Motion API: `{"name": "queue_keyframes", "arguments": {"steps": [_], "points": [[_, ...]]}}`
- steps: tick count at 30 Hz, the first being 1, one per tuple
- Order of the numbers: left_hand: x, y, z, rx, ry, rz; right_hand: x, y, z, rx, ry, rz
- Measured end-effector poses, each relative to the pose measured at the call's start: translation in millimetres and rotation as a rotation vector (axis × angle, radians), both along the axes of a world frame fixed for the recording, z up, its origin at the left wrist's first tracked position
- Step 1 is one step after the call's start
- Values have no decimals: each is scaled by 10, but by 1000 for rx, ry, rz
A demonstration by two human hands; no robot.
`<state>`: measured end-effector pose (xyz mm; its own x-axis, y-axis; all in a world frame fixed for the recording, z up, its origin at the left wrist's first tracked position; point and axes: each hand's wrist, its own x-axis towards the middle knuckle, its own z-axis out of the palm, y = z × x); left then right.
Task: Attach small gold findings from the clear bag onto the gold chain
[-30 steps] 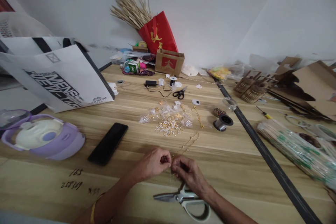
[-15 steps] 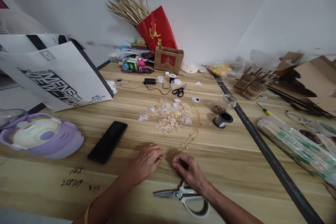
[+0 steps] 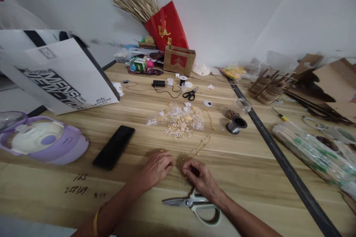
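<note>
My right hand (image 3: 201,179) is closed in a pinch at the near end of a gold beaded strand (image 3: 200,148), which runs away from the fingertips across the wooden table. A fine clear thread and a small gold bead (image 3: 185,178) show just below those fingers. My left hand (image 3: 160,164) lies a little to the left, its fingers curled together; whatever they hold is too small to make out. White-handled scissors (image 3: 191,202) lie under the right wrist, blades pointing left. Beyond the hands is a pile of gold and clear beads (image 3: 178,129) with small plastic bags (image 3: 164,114).
A black phone (image 3: 114,147) and a purple-and-white bottle (image 3: 52,140) lie to the left, before a white bag (image 3: 69,77). A wire spool (image 3: 236,125), a gold chain (image 3: 210,119) and black scissors (image 3: 190,94) are farther back. Wrapped sticks (image 3: 311,155) lie at right.
The view has shifted very slightly. Both hands keep nearly the same place and closed pose, and the strand and scissors lie as before.
</note>
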<state>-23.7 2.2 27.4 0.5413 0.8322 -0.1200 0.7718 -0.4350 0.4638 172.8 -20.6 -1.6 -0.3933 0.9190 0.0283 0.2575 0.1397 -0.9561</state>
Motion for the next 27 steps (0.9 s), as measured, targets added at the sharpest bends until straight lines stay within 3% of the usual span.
{"name": "queue_keyframes", "arguments": {"steps": [9,15,20,27], "points": [[-42,-48,-102,98,-20,-58,-4,8,11,14,3,-8],[-18,-42,-50,27,-40,-12,7,1,28,76,-15,-2],[-3,-14,-47,10,-126,-99,19,10,57,177,2,20],[95,96,69,-44,-292,-95,6,4,84,156,14,74]]}}
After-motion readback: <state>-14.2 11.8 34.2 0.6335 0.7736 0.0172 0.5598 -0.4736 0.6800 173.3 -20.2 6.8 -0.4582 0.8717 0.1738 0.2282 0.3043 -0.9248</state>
